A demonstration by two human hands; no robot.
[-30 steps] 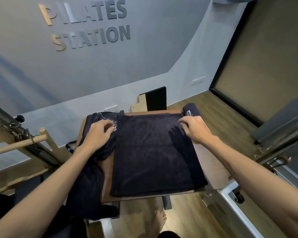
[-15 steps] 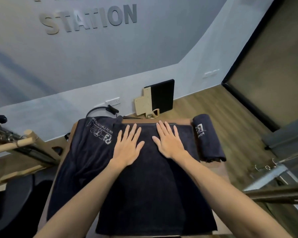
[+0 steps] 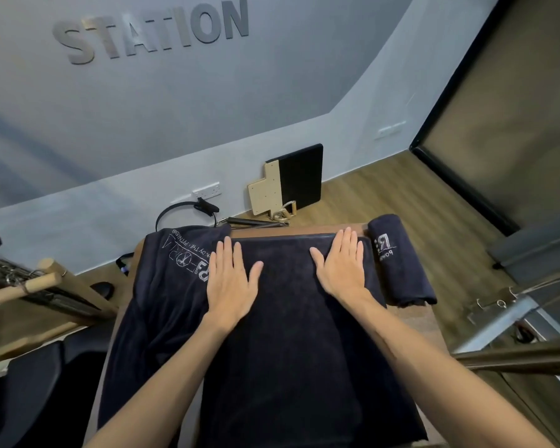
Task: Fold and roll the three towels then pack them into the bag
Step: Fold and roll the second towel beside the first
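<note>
Pressing flat: folded towel (image 3: 291, 334) on desk (image 3: 414, 318), long axis 12-to-6, far edge at 12 under both palms. Unfolded towel (image 3: 162, 286) at 9, rolled towel (image 3: 398, 263) at 3. Left hand (image 3: 232, 279) and right hand (image 3: 341, 266) flat, fingers straight, gripping nothing. Bag not visible.

left hand (image 3: 230, 282) and right hand (image 3: 340, 266), earlier together mid-towel, now spread apart flat on folded towel (image 3: 291, 334)

Left hand (image 3: 230, 282) and right hand (image 3: 340, 266) lie flat (palms down); fingers straight, forearms extended.
</note>
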